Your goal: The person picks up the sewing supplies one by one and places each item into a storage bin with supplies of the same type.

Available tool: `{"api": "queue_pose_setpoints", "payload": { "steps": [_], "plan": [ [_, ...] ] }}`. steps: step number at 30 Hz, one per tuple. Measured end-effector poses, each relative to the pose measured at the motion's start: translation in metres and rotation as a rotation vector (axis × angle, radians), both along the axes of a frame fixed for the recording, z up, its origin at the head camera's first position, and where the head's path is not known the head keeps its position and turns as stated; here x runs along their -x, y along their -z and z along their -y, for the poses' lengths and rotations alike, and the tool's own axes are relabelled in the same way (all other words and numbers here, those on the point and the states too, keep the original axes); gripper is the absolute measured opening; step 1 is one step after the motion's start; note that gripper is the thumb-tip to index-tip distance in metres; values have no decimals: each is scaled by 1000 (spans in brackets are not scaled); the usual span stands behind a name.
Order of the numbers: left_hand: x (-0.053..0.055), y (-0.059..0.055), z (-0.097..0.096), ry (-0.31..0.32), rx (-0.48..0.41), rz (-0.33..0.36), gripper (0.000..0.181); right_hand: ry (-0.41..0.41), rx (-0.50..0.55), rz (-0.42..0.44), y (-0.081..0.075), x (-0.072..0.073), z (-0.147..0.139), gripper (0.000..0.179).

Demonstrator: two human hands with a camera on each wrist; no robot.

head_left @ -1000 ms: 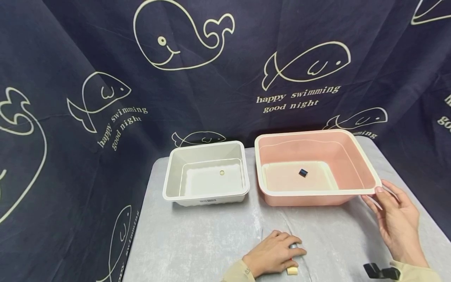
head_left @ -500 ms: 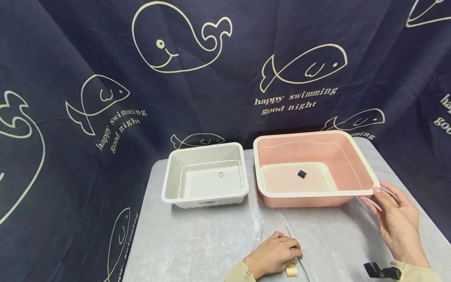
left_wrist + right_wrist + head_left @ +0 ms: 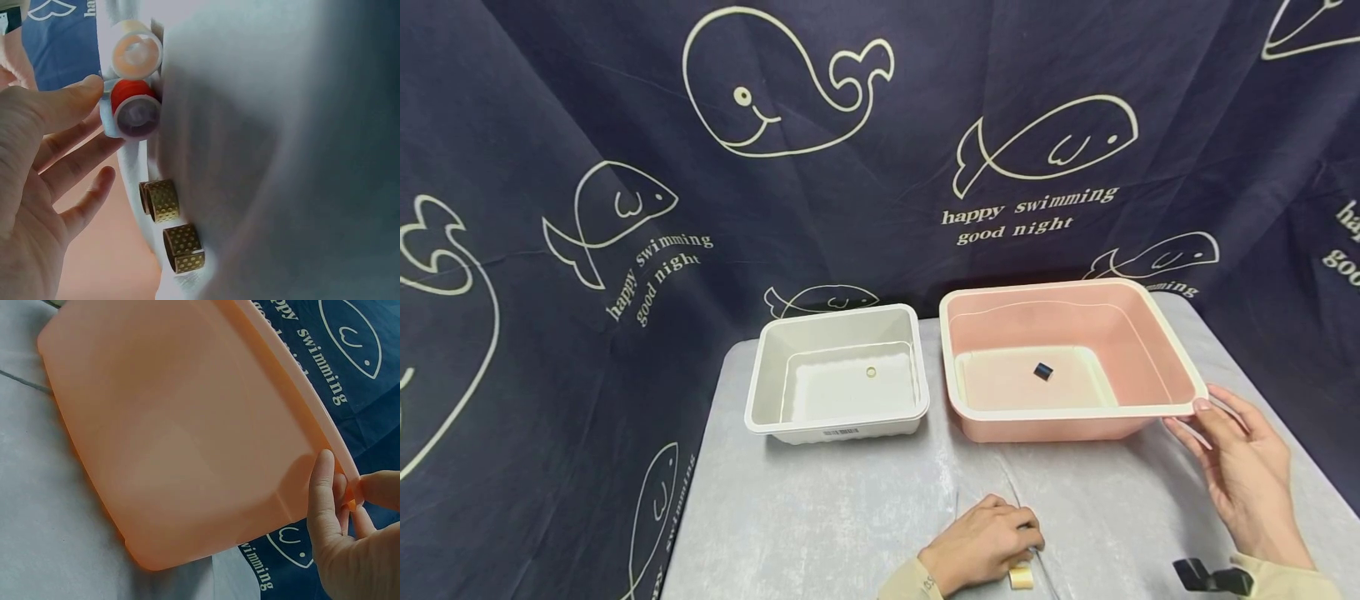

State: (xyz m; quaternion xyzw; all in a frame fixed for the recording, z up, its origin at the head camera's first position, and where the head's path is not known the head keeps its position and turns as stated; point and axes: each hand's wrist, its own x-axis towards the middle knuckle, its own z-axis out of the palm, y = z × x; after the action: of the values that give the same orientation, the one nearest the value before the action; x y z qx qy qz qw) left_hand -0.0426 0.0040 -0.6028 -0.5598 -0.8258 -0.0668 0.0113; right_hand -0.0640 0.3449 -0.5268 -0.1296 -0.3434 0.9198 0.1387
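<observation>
My left hand (image 3: pixel 981 543) is low over the front of the table, its thumb and fingers pinching a light blue thread spool (image 3: pixel 107 114). A red thread spool (image 3: pixel 130 91) sits right against it. Just beyond is a cream-orange thread spool (image 3: pixel 135 53), partly visible below the fingers in the head view. Two dimpled brass ring thimbles (image 3: pixel 164 201) lie nearby in the left wrist view. At the pink basin's (image 3: pixel 1075 412) front right corner, my right hand (image 3: pixel 1247 467) grips the rim between thumb and fingers.
Inside the pink basin lies a small dark blue spool (image 3: pixel 1043 372). To its left stands a white basin (image 3: pixel 842 423) with a small gold ring-shaped piece (image 3: pixel 871 372) inside. A dark blue printed curtain (image 3: pixel 850 208) hangs behind the grey-covered table (image 3: pixel 820 500).
The left fingers have drawn in closer together around the light blue spool, and the red spool is now hidden in the head view. The right hand keeps its grip on the rim.
</observation>
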Motion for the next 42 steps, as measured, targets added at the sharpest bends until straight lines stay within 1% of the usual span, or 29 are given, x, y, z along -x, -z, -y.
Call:
{"api": "queue_pose_setpoints", "payload": {
  "steps": [9, 14, 16, 19, 23, 27, 32, 34, 38, 41, 42],
  "plan": [
    [1, -9, 2, -26, 7, -33, 20, -2, 4, 11, 1, -2, -1, 36],
    [2, -14, 3, -37, -28, -43, 20, -2, 9, 8, 1, -2, -2, 36],
    [2, -17, 4, -41, -45, -52, 21, -2, 12, 2, 1, -1, -2, 36],
    [3, -26, 6, -45, -62, -52, 23, -1, 2, 12, 0, -2, -2, 36],
    [6, -35, 8, -45, -88, -35, 21, 2, -16, 29, 0, -2, -1, 37],
    [9, -44, 10, -41, -120, -14, 19, -4, -10, 7, 0, -3, -1, 37],
    [13, -57, 11, -30, -203, 49, 20, -20, 10, -64, 1, -1, -2, 37],
    [14, -63, 13, -24, -238, 85, 21, -28, 16, -91, 1, 0, -1, 37],
    [15, -72, 15, -18, -314, 215, 22, -39, 22, -113, 2, 0, -1, 36],
    [15, -78, 17, -26, -379, 315, 23, -41, 17, -104, 1, 0, -1, 36],
    [15, -79, 18, -29, -397, 331, 23, -39, 12, -96, 1, 0, -1, 36]
  ]
}}
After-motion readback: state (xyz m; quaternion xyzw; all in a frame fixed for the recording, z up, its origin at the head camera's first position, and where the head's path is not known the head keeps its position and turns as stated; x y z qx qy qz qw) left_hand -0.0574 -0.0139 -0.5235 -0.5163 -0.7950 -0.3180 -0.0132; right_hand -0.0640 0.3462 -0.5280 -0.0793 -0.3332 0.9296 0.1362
